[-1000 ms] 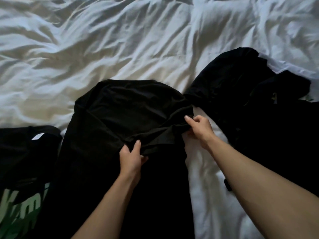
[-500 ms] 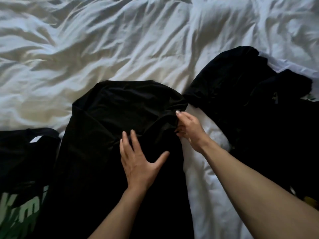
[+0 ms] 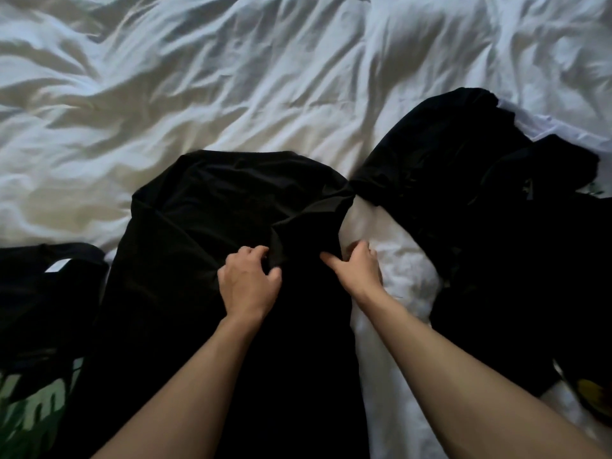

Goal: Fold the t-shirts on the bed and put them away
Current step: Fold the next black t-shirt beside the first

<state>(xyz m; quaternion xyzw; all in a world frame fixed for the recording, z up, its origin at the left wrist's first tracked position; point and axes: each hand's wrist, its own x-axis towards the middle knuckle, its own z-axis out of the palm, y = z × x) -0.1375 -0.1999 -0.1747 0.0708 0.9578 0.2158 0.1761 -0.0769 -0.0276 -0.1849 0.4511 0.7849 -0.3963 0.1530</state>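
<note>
The black t-shirt (image 3: 205, 233) lies spread at the middle of the bed's near edge, on the rumpled white duvet (image 3: 231, 77), and both hands are on it. The left hand (image 3: 248, 283) curls in and pinches a ridge of cloth at mid-chest; the right hand (image 3: 357, 268) grips the shirt's right edge, thumb on top, fingers tucked under where the fabric meets the duvet.

Risks from here? That pinched ridge looks like a tuck in progress: if the left hand lets go unevenly, a crease gets locked into the fold. The soft, wrinkled duvet gives no firm backing, so I'd expect the layers to slide and the sides to end up lopsided. And black on black in dim light makes hems hard to find.

The count: one shirt in hand, one printed t-shirt (image 3: 36, 342) with green lettering at the near left edge, and one dark pile (image 3: 496, 226) along the right edge. How many garments are in it, I cannot tell. Two hands, one duvet.
</note>
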